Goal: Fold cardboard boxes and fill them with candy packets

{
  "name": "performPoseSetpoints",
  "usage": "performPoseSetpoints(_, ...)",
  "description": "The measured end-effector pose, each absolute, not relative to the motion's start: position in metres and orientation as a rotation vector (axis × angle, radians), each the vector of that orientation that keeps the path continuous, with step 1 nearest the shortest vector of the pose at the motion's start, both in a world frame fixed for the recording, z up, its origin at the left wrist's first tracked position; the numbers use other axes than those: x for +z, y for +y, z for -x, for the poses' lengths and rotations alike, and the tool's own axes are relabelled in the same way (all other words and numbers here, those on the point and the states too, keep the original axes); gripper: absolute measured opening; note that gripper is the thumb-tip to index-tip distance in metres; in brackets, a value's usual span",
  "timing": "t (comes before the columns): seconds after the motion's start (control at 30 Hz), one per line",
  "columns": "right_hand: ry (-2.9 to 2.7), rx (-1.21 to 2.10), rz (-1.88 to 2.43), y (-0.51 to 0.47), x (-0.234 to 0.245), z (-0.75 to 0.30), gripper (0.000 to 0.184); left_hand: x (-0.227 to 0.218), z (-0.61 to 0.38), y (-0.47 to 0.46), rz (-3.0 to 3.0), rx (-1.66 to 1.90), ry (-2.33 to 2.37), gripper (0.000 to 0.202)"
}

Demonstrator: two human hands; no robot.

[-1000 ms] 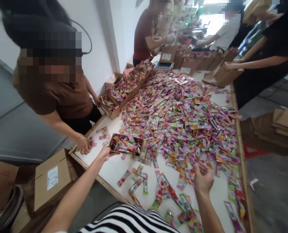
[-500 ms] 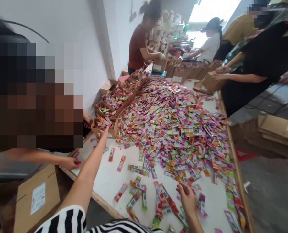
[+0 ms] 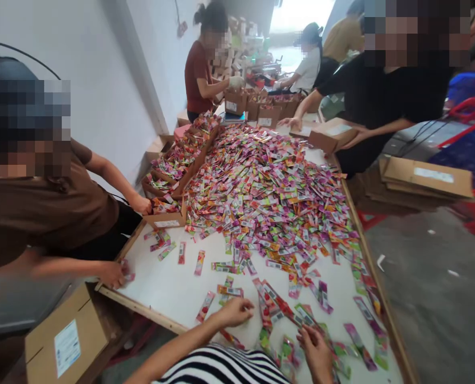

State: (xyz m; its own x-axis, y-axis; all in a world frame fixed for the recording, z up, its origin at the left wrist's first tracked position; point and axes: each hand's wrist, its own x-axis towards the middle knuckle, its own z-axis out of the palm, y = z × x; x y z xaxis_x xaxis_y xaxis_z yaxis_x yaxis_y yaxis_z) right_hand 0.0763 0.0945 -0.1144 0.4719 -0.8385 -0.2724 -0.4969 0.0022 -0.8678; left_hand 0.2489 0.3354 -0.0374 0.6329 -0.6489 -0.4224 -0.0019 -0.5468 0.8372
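Note:
My left hand (image 3: 236, 312) hovers over the near part of the white table (image 3: 157, 280), its fingers loosely bent and apart with nothing seen in them. A pink-and-red stick packet (image 3: 205, 306) and an orange one (image 3: 230, 291) lie close by it. Farther right, my right hand (image 3: 316, 349) is down among loose packets, fingers curled in at the end of a green stick packet (image 3: 305, 313). A long red packet (image 3: 280, 301) reaches toward the same fingertips. How firmly they grip is hard to see.
A large heap of colourful packets (image 3: 261, 186) covers the table's middle. Filled cartons (image 3: 165, 220) line its left side. A co-worker's hand (image 3: 112, 274) is at the left edge, another person handles a carton (image 3: 331, 133) at right. Flattened cartons (image 3: 425, 176) are stacked beyond the right edge.
My left hand has come back from the carton at left to the table's near side. My right hand has moved slightly down, its fingers closing in at packets. The view has turned right.

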Motion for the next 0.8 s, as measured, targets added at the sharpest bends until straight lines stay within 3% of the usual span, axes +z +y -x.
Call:
performPoseSetpoints(0.2,1.173,-0.402,2.052,0.112,-0.131,-0.093,0.041,0.017,-0.405,0.334,-2.209,-0.377,-0.381,0.052)
performPoseSetpoints(0.4,0.894,-0.598,2.369,0.105,-0.152,-0.225,0.051,0.082,-0.596,0.334,-2.275,0.171,-0.112,0.071)
performPoseSetpoints(0.53,0.698,-0.679,2.518,0.099,-0.195,-0.299,0.065,0.083,-0.691,0.364,-2.425,0.452,0.204,0.076)
performPoseSetpoints(0.63,0.694,-0.715,2.613,0.098,-0.225,-0.319,0.066,0.075,-0.751,0.388,-2.528,0.466,0.318,0.079)
performPoseSetpoints(0.8,0.782,-0.661,2.731,0.099,-0.243,-0.31,0.064,0.061,-0.831,0.41,-2.601,0.461,0.423,0.063)
